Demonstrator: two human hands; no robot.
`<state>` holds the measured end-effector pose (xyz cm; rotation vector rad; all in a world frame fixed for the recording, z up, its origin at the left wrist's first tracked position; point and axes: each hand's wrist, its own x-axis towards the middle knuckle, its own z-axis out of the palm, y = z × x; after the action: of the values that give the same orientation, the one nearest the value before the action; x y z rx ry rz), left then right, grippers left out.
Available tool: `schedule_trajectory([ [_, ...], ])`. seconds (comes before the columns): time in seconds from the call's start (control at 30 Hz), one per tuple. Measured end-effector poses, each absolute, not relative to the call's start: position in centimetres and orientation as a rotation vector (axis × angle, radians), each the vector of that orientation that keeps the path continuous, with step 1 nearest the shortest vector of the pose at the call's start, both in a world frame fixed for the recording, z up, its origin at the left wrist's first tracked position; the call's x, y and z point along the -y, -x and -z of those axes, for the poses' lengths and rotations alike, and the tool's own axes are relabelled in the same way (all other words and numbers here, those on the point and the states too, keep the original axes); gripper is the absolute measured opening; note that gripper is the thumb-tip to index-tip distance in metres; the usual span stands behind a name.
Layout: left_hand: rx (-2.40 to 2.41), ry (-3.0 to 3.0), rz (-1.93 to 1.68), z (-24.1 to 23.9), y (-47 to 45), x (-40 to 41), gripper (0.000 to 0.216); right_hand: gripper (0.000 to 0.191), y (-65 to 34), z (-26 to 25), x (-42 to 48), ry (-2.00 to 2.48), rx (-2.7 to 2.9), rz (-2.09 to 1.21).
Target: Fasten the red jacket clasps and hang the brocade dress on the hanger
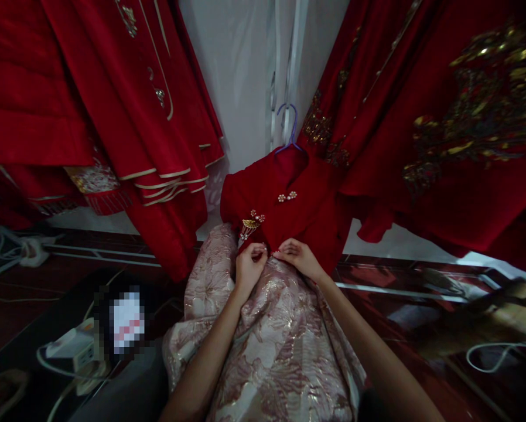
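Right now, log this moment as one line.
left hand: at red garment; right hand: at garment, beside left; purple hanger: in garment's neck; patterned cloth: beneath hands

Both bare forearms are angled inward from below the red garment (307, 217). At its lower front, the left hand (250, 266) is held curled, thumb and fingertips pinched together; the right hand (300, 257) is held opposite, likewise pinched, fingertips nearly met.
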<state>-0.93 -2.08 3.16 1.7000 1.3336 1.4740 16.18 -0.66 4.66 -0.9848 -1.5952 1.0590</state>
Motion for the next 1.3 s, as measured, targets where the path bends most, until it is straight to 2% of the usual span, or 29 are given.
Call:
schedule_trajectory([
  [0.23, -1.272, -1.516, -1.489, -2.8, 1.0, 1.9, 0.027, 0.025, -13.7, -5.0, 1.3, 1.082, 1.562, -0.829],
  [0.9, -1.196, -1.577, -1.421, -2.4, 1.5, 1.7, 0.014, 0.013, -13.5, -5.1, 1.9, 1.111, 1.668, -0.635],
  [1.1, -1.34, -1.685, -1.577, -2.1, 1.1, 1.9, 0.032, 0.018, -15.3, -6.5, 1.7, 1.199, 1.693, -0.508],
  [1.3, -1.36, -1.884, -1.476, -2.6, 1.4, 2.6, 0.02, 0.014, -16.2, -6.8, 1.5, 1.245, 1.746, -0.608],
])
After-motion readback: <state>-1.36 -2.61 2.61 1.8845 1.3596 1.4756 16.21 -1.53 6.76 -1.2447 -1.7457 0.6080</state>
